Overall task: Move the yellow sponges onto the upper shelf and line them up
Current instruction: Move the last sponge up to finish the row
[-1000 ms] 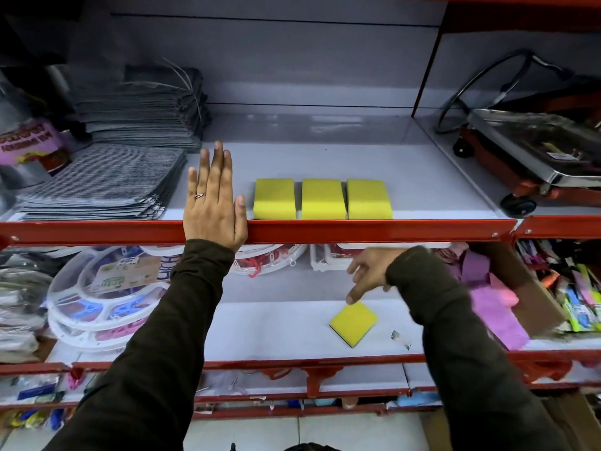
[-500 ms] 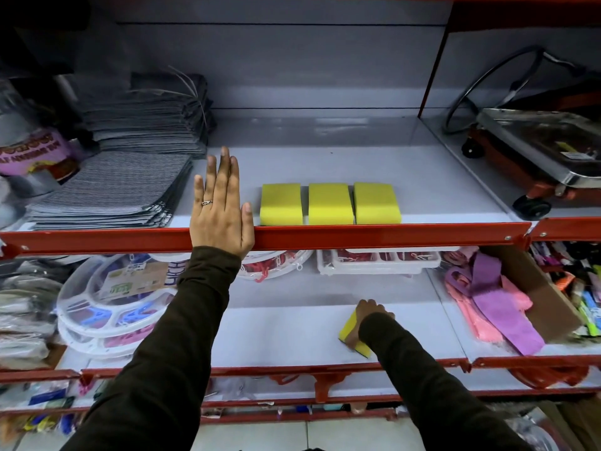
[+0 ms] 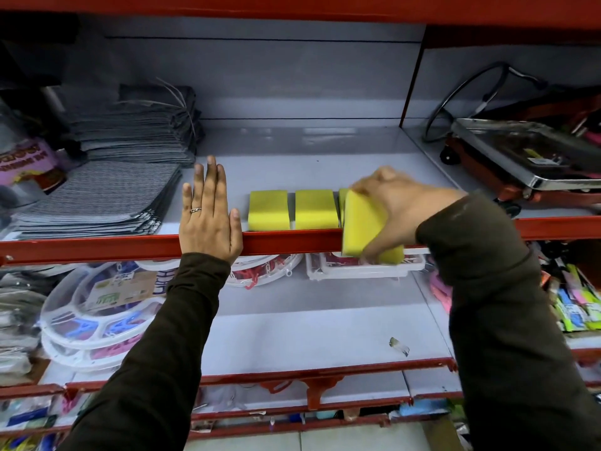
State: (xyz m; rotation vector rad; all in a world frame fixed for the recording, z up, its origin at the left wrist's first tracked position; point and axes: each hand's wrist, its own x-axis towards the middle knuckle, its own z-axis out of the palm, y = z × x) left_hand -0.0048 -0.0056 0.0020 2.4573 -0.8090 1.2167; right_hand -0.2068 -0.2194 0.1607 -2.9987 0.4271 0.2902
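Leftmost on the upper shelf point(image 3: 325, 164) lie stacks of grey striped cloths point(image 3: 97, 196), one pile near the red front rail point(image 3: 286, 240) and a taller pile farther back. Just right of them the left hand point(image 3: 208, 219) lies flat, palm down, its fingers straight and spread a little, gripping nothing; the heel of the hand sits on the rail and the fingertips reach onto the shelf surface. A ring shows on one finger. Beside the thumb, close but apart from it, stands the first yellow sponge point(image 3: 268, 209), and just right of that a second yellow sponge point(image 3: 316, 209), both near the front edge in a row. A third sponge point(image 3: 342, 203) shows only as a thin yellow strip, mostly covered by what the right hand carries. The right hand point(image 3: 396, 209) is blurred, yet it seems to be clasping a fourth sponge, the held sponge point(image 3: 366, 227), with fingers over its far edge and thumb beneath; this sponge is tilted and overlaps the rail at the right end of the row, not resting on the shelf. Below, the lower shelf point(image 3: 325, 320) holds round white plastic trays point(image 3: 94, 314) at the left and a small scrap point(image 3: 399, 346) near its front right. Far right on the upper level sits a metal scale on a red base point(image 3: 527, 157).
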